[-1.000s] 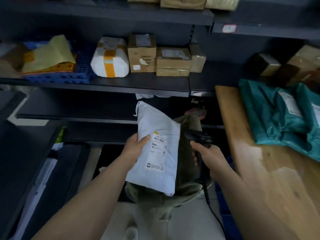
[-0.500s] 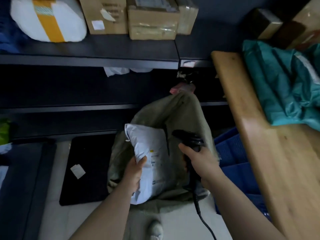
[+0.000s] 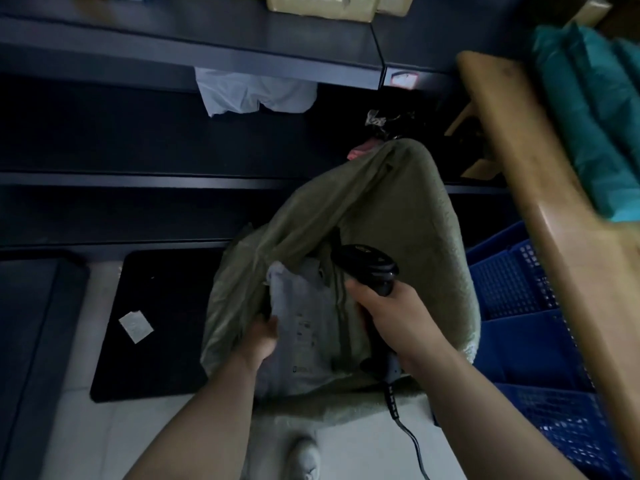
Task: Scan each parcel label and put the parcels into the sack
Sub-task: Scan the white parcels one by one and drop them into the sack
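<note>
An olive-green sack (image 3: 408,209) stands open on the floor in front of me. A white flat parcel (image 3: 304,327) with a printed label lies inside the sack's mouth. My left hand (image 3: 263,336) reaches into the sack and grips the parcel's left edge. My right hand (image 3: 391,313) is closed around the handle of a black corded barcode scanner (image 3: 367,268), held over the sack's right side. Teal parcels (image 3: 595,109) lie on the wooden table at the upper right.
Dark shelving (image 3: 194,50) runs across the top with cardboard boxes (image 3: 322,5) on it. The wooden table (image 3: 547,209) borders the right side, with a blue plastic crate (image 3: 530,327) under it. A black mat (image 3: 156,327) lies on the floor at left.
The white parcel went from held up in front of the shelves down into the sack's mouth, carried by my left hand. The view tilted downward. My right hand kept the scanner.
</note>
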